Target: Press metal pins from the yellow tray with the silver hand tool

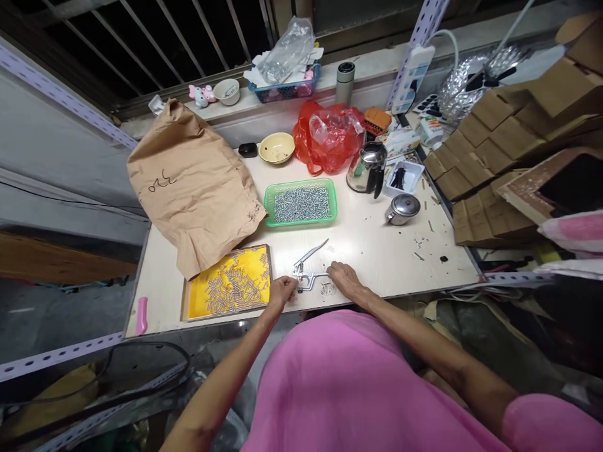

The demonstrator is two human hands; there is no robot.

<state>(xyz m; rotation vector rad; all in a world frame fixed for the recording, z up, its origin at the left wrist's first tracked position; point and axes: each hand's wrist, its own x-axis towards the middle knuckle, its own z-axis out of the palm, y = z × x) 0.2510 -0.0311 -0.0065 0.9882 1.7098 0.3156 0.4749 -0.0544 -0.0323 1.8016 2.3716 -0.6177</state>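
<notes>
A small metal lever press tool point(307, 267) stands near the front edge of the white table point(377, 245), its handle raised toward the back right. My left hand point(281, 292) is pinched closed at the tool's left side, touching its base; what the fingers hold is too small to make out. My right hand point(343, 279) rests just right of the tool, fingers curled down on the tabletop beside a few small metal pieces point(327, 289). A yellow tray point(229, 287) of several small metal pins lies left of my left hand.
A green basket point(300, 202) of metal pins sits behind the tool. A brown paper sack point(193, 182) lies back left, a red plastic bag point(325, 135), yellow bowl point(276, 147), steel kettle point(368, 167) and its lid point(402, 209) further back. Cardboard boxes point(490, 157) stack at right.
</notes>
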